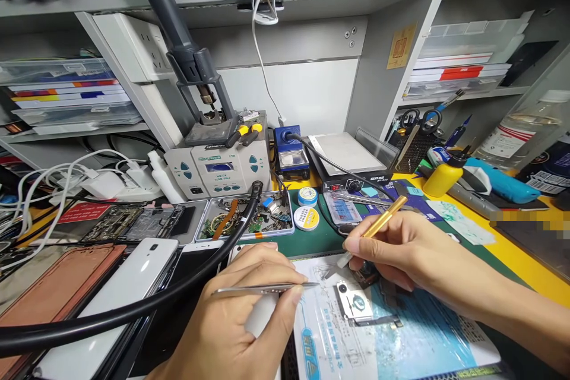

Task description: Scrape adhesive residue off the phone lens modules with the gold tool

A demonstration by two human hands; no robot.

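Note:
My left hand [240, 309] is closed round silver tweezers [267, 289] whose tips point right toward a small metal-shielded circuit part [356, 304]. That part lies on a blue and white printed sheet [401, 344]. My right hand [401, 252] pinches a gold-handled tool [383, 219] like a pen, its whitish tip [344, 260] down just above and left of the part. The two tool tips are a short way apart.
A thick black hose [133, 309] crosses in front of my left hand from a soldering station [218, 169]. White and brown phone backs [129, 279] lie at left, a parts tray [249, 217] and solder tins [306, 218] behind, a hot plate [347, 157] and yellow bottle [440, 178] at right.

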